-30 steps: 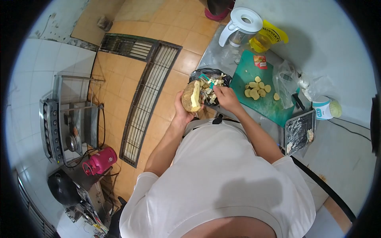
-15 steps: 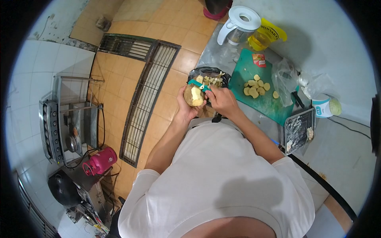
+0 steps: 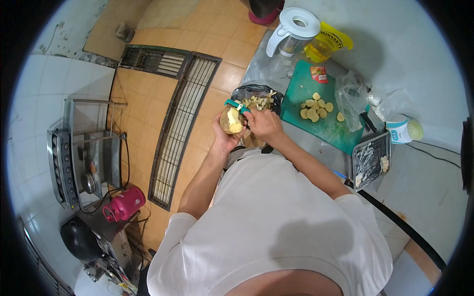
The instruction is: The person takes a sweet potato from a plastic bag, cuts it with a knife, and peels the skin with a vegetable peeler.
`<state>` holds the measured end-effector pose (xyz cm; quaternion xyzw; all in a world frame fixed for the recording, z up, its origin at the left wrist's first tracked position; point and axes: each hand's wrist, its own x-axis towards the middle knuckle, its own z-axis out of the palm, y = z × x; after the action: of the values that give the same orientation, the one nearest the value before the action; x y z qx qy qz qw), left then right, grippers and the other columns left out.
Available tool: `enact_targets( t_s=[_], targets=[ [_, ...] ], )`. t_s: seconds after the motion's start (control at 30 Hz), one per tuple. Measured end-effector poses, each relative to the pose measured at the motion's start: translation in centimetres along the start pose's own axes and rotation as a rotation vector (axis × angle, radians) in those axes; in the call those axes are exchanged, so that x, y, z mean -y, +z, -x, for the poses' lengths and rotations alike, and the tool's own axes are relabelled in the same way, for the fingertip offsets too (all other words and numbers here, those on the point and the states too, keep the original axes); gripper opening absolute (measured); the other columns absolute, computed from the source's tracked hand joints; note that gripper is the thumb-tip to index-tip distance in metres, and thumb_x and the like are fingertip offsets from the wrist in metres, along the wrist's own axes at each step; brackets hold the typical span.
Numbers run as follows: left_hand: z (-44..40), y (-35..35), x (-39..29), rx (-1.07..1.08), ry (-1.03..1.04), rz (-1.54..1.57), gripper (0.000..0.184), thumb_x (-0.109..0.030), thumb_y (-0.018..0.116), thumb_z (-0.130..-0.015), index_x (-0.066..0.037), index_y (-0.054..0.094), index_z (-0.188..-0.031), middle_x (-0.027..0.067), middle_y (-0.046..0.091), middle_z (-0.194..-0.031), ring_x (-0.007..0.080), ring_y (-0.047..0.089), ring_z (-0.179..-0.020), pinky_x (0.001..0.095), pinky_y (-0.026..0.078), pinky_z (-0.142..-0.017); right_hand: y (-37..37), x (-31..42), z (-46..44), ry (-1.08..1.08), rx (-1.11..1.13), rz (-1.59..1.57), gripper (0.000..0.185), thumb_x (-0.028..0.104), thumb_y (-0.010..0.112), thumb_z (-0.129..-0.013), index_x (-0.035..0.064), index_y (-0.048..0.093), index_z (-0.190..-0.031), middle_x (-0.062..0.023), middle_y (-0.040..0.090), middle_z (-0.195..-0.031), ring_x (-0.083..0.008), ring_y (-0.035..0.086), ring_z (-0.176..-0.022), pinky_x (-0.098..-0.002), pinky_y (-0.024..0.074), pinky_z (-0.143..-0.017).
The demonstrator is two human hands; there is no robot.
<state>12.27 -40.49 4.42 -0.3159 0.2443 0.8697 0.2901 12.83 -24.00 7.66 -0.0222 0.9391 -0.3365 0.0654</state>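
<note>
My left hand (image 3: pixel 223 137) is wrapped round a large brown-skinned potato (image 3: pixel 231 120) with a pale yellow peeled strip down its upper side. In my right hand (image 3: pixel 264 123) is a green peeler (image 3: pixel 238 106), its head lying against the far end of the potato. Just beyond both hands, a black plastic bag (image 3: pixel 253 91) holds peelings. To the right, several pale round slices (image 3: pixel 312 114) sit on a green cutting board (image 3: pixel 295 92) beside a small red packet (image 3: pixel 319 74).
A white-lidded jug (image 3: pixel 294 30) and yellow pouch (image 3: pixel 328 42) stand at the counter's back. Rightward are a clear plastic bag (image 3: pixel 351 101), a black-handled knife (image 3: pixel 369 122), a metal tray (image 3: pixel 371 161) and a white-blue container (image 3: pixel 398 129). A pink gas cylinder (image 3: pixel 124 203) stands left.
The peeler has moved from over the black bag onto the potato, carried left by my right hand. My left hand has tilted the potato, and its peeled area shows differently.
</note>
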Motion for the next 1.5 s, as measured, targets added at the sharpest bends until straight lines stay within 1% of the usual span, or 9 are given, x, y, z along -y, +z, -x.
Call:
enact_targets(
  t_s=[0.3,0.4,0.43,0.53,0.7,0.83,1.0,1.13,1.5],
  targets=[
    [1.3,1.5,1.3,0.135,-0.033,-0.087,0.063,-0.052,0.029,-0.093,-0.002,0.058,-0.120,0.0159,0.066,-0.095,0.0316,0.065,-0.074,0.0415,0.055,-0.062,2.8,-4.6,-0.1,0.029,-0.016,0.029,0.031,0.034,0.056,-0.095,0.0062,0.063,-0.083,-0.0239,0.060,-0.063,-0.0467,0.063,-0.063,-0.0554,0.0512,-0.061],
    [1.5,2.3,1.3,0.241,-0.052,-0.091,0.065,-0.052,0.028,-0.093,-0.002,0.058,-0.121,0.0165,0.066,-0.097,0.0309,0.064,-0.073,0.0401,0.054,-0.061,4.2,-5.9,0.8,-0.070,-0.086,0.029,0.030,0.034,0.056,-0.094,0.0060,0.064,-0.085,-0.0252,0.061,-0.067,-0.0455,0.063,-0.066,-0.0538,0.0516,-0.063],
    [1.8,2.3,1.2,0.225,-0.041,-0.114,0.065,-0.053,0.028,-0.093,-0.003,0.057,-0.122,0.0163,0.065,-0.098,0.0303,0.064,-0.074,0.0395,0.053,-0.061,3.7,-6.0,0.6,0.010,0.019,0.007,0.034,0.036,0.054,-0.095,0.0052,0.065,-0.085,-0.0277,0.063,-0.076,-0.0450,0.063,-0.071,-0.0541,0.0513,-0.066],
    [1.7,0.8,0.8,0.203,-0.035,-0.033,0.065,-0.054,0.029,-0.092,-0.005,0.057,-0.123,0.0154,0.065,-0.099,0.0290,0.064,-0.077,0.0399,0.052,-0.060,2.5,-6.1,0.4,0.061,-0.010,0.062,0.037,0.037,0.051,-0.096,0.0046,0.066,-0.084,-0.0250,0.065,-0.079,-0.0440,0.064,-0.074,-0.0547,0.0502,-0.069],
    [1.6,-0.8,-1.1,0.045,0.083,-0.115,0.063,-0.054,0.032,-0.093,-0.005,0.055,-0.126,0.0170,0.064,-0.105,0.0313,0.064,-0.091,0.0416,0.057,-0.075,-0.7,-6.5,1.1,0.092,-0.001,-0.083,0.036,0.036,0.052,-0.096,0.0040,0.066,-0.088,-0.0224,0.065,-0.078,-0.0439,0.062,-0.072,-0.0537,0.0470,-0.066],
    [1.6,0.0,-0.8,0.102,0.089,-0.010,0.059,-0.050,0.036,-0.098,-0.002,0.051,-0.130,0.0170,0.063,-0.115,0.0318,0.065,-0.099,0.0468,0.056,-0.085,-2.6,-5.1,1.9,-0.016,-0.171,-0.185,0.031,0.032,0.054,-0.096,0.0030,0.063,-0.093,-0.0218,0.062,-0.070,-0.0434,0.060,-0.068,-0.0516,0.0449,-0.062],
    [0.8,2.1,-0.1,0.177,0.069,0.046,0.053,-0.042,0.042,-0.100,-0.003,0.046,-0.136,0.0172,0.059,-0.128,0.0321,0.062,-0.112,0.0507,0.054,-0.091,-5.9,-1.7,2.3,-0.106,-0.054,-0.336,0.023,0.026,0.058,-0.094,0.0036,0.058,-0.086,-0.0181,0.058,-0.060,-0.0406,0.058,-0.058,-0.0479,0.0431,-0.053],
    [0.9,4.2,-0.5,0.161,-0.001,-0.090,0.056,-0.051,0.045,-0.095,-0.008,0.053,-0.130,0.0128,0.062,-0.122,0.0279,0.064,-0.107,0.0451,0.057,-0.086,-6.1,-1.0,2.6,-0.243,-0.055,-0.208,0.024,0.025,0.058,-0.094,0.0047,0.057,-0.082,-0.0167,0.058,-0.059,-0.0400,0.058,-0.054,-0.0488,0.0420,-0.049],
    [0.0,6.1,0.0,0.012,-0.063,-0.095,0.055,-0.054,0.042,-0.096,-0.009,0.058,-0.122,0.0115,0.064,-0.116,0.0245,0.065,-0.101,0.0409,0.061,-0.080,-6.6,-0.2,2.2,-0.184,-0.034,0.074,0.029,0.032,0.056,-0.094,0.0066,0.058,-0.081,-0.0186,0.063,-0.064,-0.0419,0.062,-0.060,-0.0511,0.0484,-0.053]
  ],
)
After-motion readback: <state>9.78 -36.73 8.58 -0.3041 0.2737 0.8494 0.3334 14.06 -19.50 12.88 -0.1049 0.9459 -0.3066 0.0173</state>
